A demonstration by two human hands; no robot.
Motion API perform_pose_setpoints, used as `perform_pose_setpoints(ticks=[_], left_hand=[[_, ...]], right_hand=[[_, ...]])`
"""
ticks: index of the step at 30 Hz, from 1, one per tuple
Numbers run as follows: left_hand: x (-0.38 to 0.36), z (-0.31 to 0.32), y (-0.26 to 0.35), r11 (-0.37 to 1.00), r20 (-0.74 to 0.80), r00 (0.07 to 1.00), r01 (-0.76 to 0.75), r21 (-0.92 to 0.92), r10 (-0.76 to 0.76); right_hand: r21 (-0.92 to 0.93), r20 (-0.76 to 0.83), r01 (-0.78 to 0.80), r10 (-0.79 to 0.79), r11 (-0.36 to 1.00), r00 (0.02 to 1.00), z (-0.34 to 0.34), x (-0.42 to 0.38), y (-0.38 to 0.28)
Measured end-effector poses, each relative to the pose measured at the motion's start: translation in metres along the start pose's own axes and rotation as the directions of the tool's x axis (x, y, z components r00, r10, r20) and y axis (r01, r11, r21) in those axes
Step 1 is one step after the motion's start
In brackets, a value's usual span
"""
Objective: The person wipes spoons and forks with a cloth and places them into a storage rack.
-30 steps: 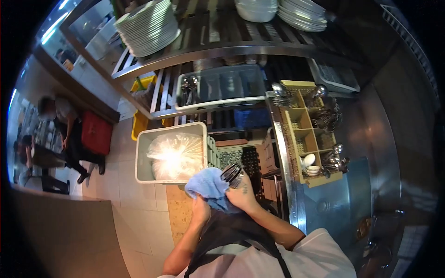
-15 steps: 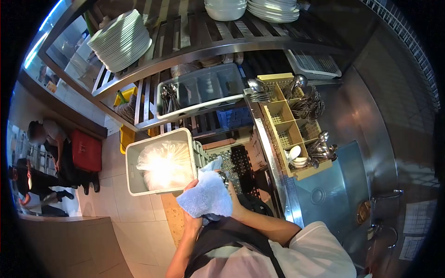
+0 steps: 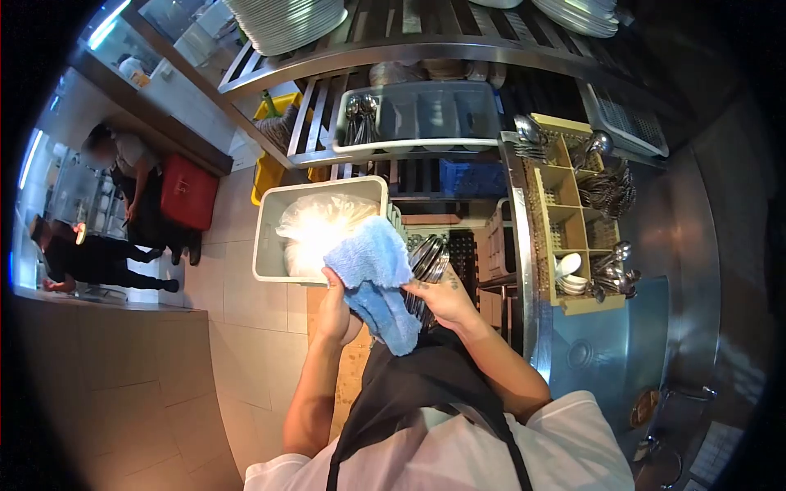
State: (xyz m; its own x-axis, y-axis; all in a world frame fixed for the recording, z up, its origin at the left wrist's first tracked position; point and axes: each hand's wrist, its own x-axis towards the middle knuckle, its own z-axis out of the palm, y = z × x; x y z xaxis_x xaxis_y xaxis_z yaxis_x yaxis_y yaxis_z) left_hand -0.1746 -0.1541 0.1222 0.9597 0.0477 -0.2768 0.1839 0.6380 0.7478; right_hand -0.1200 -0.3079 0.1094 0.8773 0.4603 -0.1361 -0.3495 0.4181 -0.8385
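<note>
Gripped in my left hand (image 3: 334, 311), a blue towel (image 3: 370, 258) drapes over and hangs down between both hands. My right hand (image 3: 446, 299) is closed around a bunch of metal cutlery (image 3: 429, 259), whose shiny upper ends stick out above the fingers. The towel's right edge meets the cutlery, and more metal shows below, partly hidden behind the cloth. Just beyond my left hand is a grey bin (image 3: 266, 237) with a clear plastic bag (image 3: 315, 229) inside, glaring under the light.
At right, a yellow divided rack (image 3: 565, 192) of cutlery and white spoons stands beside a metal sink (image 3: 606, 344). A grey cutlery tray (image 3: 438, 114) sits on the slatted shelf ahead, below stacked plates (image 3: 286, 20). Two people (image 3: 135, 176) stand at left near a red container (image 3: 188, 192).
My view has shifted, and both hands sit further forward. The cutlery in my right hand, mostly covered by the towel before, now shows plainly. The towel hangs lower between the hands.
</note>
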Motion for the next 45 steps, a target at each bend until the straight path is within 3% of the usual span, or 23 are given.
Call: perform_pose_setpoints(ticks=[2,4,6,8,10,12,13,16,17,18,20,22,24,26,28,31,33,35,37,38,40,43,45], left_hand=[[0.006,-0.002,-0.008,1.0,-0.013,1.0,-0.001,-0.023,0.001],[0.011,0.004,-0.016,0.991,0.111,0.994,0.036,-0.131,-0.022],[0.011,-0.011,-0.046,0.979,0.013,0.989,0.146,-0.139,-0.145],[0.014,-0.034,-0.075,0.849,0.089,0.987,0.161,-0.504,-0.134],[0.011,-0.03,-0.075,0.764,0.178,0.98,0.179,-0.62,-0.086],[0.004,-0.019,-0.07,0.819,-0.001,0.997,0.068,-0.569,-0.083],[0.001,-0.02,-0.063,0.915,0.022,0.994,0.107,-0.39,-0.107],[-0.015,-0.006,-0.051,0.935,-0.03,0.97,0.223,-0.275,-0.24],[-0.011,-0.03,-0.056,0.905,0.256,0.939,0.303,-0.299,-0.23],[-0.014,-0.033,-0.059,0.908,0.252,0.943,0.292,-0.301,-0.219],[-0.021,-0.01,-0.045,0.985,0.05,0.985,0.163,0.048,-0.166],[-0.026,0.002,-0.035,0.993,0.14,0.984,0.098,0.065,-0.106],[-0.021,0.005,-0.029,0.911,0.067,0.994,-0.109,0.398,0.09],[-0.023,-0.001,-0.021,0.948,0.033,0.999,-0.02,0.318,0.01],[-0.028,-0.007,-0.017,0.823,0.04,0.994,0.059,0.566,-0.098],[-0.031,0.006,-0.007,0.738,0.174,0.985,-0.111,0.665,-0.009],[-0.027,0.017,-0.008,0.636,0.224,0.972,-0.213,0.742,0.065],[-0.025,0.019,-0.009,0.133,0.284,0.952,-0.298,0.945,0.111],[-0.029,0.002,-0.009,0.206,0.297,0.954,-0.3,0.931,0.045],[-0.03,-0.01,-0.012,0.285,0.322,0.946,-0.3,0.91,-0.032],[-0.029,-0.024,-0.015,0.265,0.42,0.907,-0.414,0.871,0.039],[-0.032,-0.02,-0.009,0.497,0.149,0.989,-0.125,0.859,-0.009],[-0.031,-0.025,-0.016,0.481,0.13,0.991,-0.094,0.872,-0.043]], right_hand=[[0.099,-0.003,-0.145,0.146,0.985,0.989,0.001,-0.001,-0.002],[0.096,0.052,-0.16,0.156,0.982,0.986,-0.002,0.003,0.003],[0.187,0.122,-0.232,0.212,0.955,0.97,0.007,0.006,-0.003],[0.221,0.137,-0.21,0.183,0.952,0.974,0.014,0.011,-0.001],[0.19,0.178,-0.367,0.336,0.911,0.925,0.021,0.015,-0.014],[0.184,0.16,-0.332,0.305,0.925,0.939,0.024,0.017,-0.01],[0.182,0.098,-0.327,0.314,0.927,0.944,0.022,0.021,-0.005],[0.248,-0.021,-0.332,0.347,0.91,0.938,0.017,0.028,0.001],[0.274,-0.049,-0.326,0.351,0.905,0.935,0.014,0.03,0.0],[0.298,-0.075,-0.319,0.356,0.899,0.932,0.011,0.032,-0.003],[0.293,-0.117,-0.301,0.346,0.908,0.931,0.007,0.035,-0.007],[0.262,-0.094,-0.34,0.375,0.903,0.922,0.007,0.036,-0.011],[0.194,-0.047,-0.327,0.342,0.925,0.939,0.008,0.037,-0.009],[0.041,0.017,-0.208,0.208,0.977,0.978,0.012,0.034,-0.008],[-0.059,-0.01,-0.145,0.144,0.988,0.99,0.016,0.033,0.002],[-0.11,-0.29,0.027,-0.059,0.994,0.955,0.006,0.035,0.049],[-0.115,-0.195,-0.075,0.052,0.991,0.979,0.013,0.03,0.035],[-0.097,-0.154,-0.098,0.082,0.99,0.985,0.021,0.029,0.033],[0.19,-0.173,-0.116,0.149,0.975,0.974,0.026,0.029,0.033],[0.188,-0.16,-0.121,0.152,0.975,0.975,0.025,0.03,0.037],[0.27,-0.088,-0.259,0.292,0.927,0.952,0.022,0.031,0.044],[0.241,-0.128,-0.266,0.302,0.934,0.945,0.033,0.025,0.04],[0.198,-0.067,-0.256,0.274,0.946,0.959,0.043,0.023,0.035]])
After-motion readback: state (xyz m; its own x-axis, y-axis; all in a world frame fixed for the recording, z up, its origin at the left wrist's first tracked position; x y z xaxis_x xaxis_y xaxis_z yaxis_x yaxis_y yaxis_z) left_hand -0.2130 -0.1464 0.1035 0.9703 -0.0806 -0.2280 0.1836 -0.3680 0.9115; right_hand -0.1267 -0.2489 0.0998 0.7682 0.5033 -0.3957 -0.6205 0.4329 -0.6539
